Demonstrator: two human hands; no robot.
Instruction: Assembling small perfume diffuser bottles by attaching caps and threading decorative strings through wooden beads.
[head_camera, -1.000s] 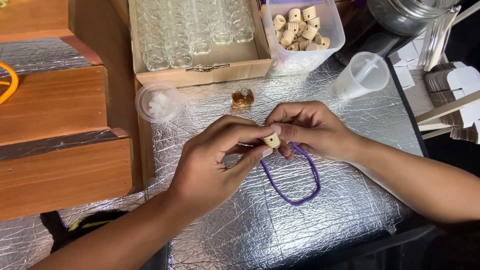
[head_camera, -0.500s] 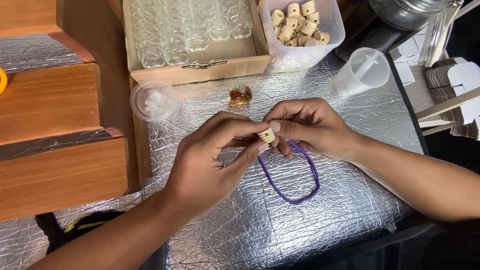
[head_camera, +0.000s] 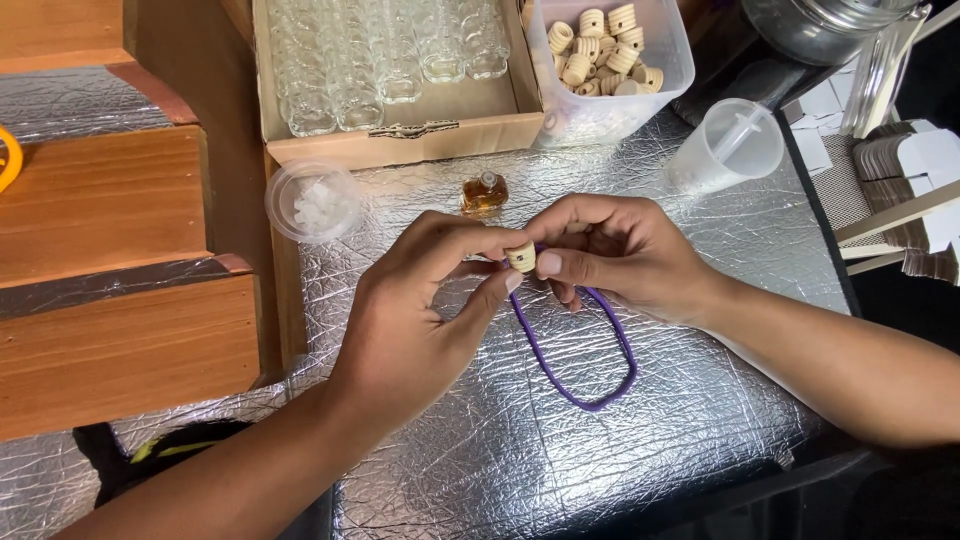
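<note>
Left hand (head_camera: 420, 320): pinches the small ribbed wooden bead (head_camera: 521, 258) above the middle of the silver foil-covered table (head_camera: 480, 470).
Right hand (head_camera: 615, 255): fingers pressed on the bead and purple cord loop (head_camera: 578, 350).
Progress: apparently one bead being threaded; plastic tub of beads (head_camera: 655, 50) at the far edge remains full.

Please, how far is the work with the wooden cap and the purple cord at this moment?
Done: one small amber bottle stands filled on the foil table.
In hand: the left hand and right hand pinch one wooden cap together, with the purple cord looping out beneath; whether the cord is threaded through cannot be told.
Left: many empty glass bottles in the cardboard box and caps in the clear tub.
</note>
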